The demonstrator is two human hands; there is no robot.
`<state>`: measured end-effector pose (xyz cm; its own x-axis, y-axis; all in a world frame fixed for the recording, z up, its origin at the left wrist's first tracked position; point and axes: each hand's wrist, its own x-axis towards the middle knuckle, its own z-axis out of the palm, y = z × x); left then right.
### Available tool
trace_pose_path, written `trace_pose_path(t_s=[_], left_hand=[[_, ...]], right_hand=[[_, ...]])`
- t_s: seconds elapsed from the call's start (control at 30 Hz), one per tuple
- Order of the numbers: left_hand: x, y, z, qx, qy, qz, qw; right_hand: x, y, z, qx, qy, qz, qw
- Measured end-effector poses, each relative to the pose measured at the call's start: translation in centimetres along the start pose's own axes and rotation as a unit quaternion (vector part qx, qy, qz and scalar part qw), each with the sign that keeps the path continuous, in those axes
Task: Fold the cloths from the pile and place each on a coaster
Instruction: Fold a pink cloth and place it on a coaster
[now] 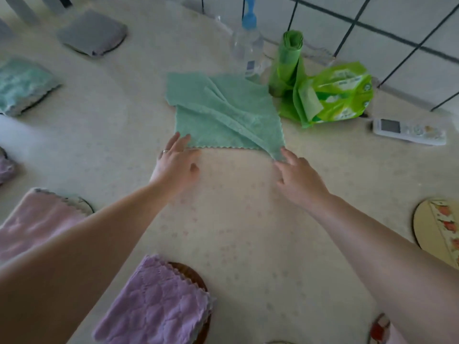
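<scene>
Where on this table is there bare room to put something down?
Bare tablecloth lies between the forearms, from the green cloth down to the purple cloth. Another patch lies between the grey cloth and the green one. Crowded: bottle, green roll, packet.

Left of the green cloth (223, 112): pink cloth (37, 219), teal cloth (22, 85) and purple cloth scrap (6, 167) are running off frame. Floral coaster (437, 229), to its right, is getting cropped. Coaster (196, 276) is hiding under lilac cloth (154, 304). Bottle (246, 43) beyond it is blurring out.
</scene>
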<state>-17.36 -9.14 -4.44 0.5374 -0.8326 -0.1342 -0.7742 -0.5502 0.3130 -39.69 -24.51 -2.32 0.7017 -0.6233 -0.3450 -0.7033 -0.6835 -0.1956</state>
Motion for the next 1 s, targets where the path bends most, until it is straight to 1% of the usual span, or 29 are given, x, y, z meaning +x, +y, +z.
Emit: trace_pose_path(t_s=[0.1,0.17,0.23,0.3,0.4,0.5,0.6,0.7,0.8,0.87,0.93,1.0], left_hand=[[1.0,-0.2,-0.1,0.019,-0.006,0.006,1.000],[1.5,-0.2,0.0,0.042,-0.004,0.015,0.999],[1.8,-0.5,0.0,0.052,0.008,0.026,0.998],[1.8,-0.8,-0.6,0.036,0.038,0.041,0.998],[1.0,-0.8,-2.8,-0.023,0.105,0.042,0.993],[-0.5,-0.3,-5.5,-0.080,0.181,0.046,0.979],[-2.1,1.1,-7.9,-0.141,0.216,0.031,0.966],[-3.8,2.9,-10.3,-0.227,0.234,0.021,0.945],[-5.3,4.4,-12.9,-0.288,0.231,0.028,0.929],[-6.1,5.3,-14.2,-0.358,0.211,0.008,0.910],[-7.0,6.4,-15.2,-0.438,0.164,-0.013,0.884],[-7.5,7.2,-15.6,-0.488,0.110,-0.019,0.866]], right_hand=[[1.1,0.0,-0.1,-0.019,-0.001,0.003,1.000],[1.5,0.0,0.0,-0.007,0.016,0.008,1.000],[1.5,0.1,-0.3,0.032,0.051,0.011,0.998],[1.1,0.3,-1.0,0.069,0.105,0.000,0.992],[-0.2,0.8,-2.7,0.119,0.182,-0.034,0.975],[-2.3,1.2,-5.1,0.151,0.233,-0.049,0.959],[-4.9,1.5,-7.4,0.154,0.277,-0.051,0.947],[-7.4,1.7,-9.5,0.144,0.314,-0.074,0.936],[-9.6,1.9,-11.8,0.172,0.341,-0.061,0.922],[-11.1,2.0,-13.2,0.211,0.357,-0.033,0.910],[-12.3,2.4,-14.2,0.240,0.356,-0.002,0.903],[-12.6,2.6,-14.7,0.297,0.325,0.032,0.897]])
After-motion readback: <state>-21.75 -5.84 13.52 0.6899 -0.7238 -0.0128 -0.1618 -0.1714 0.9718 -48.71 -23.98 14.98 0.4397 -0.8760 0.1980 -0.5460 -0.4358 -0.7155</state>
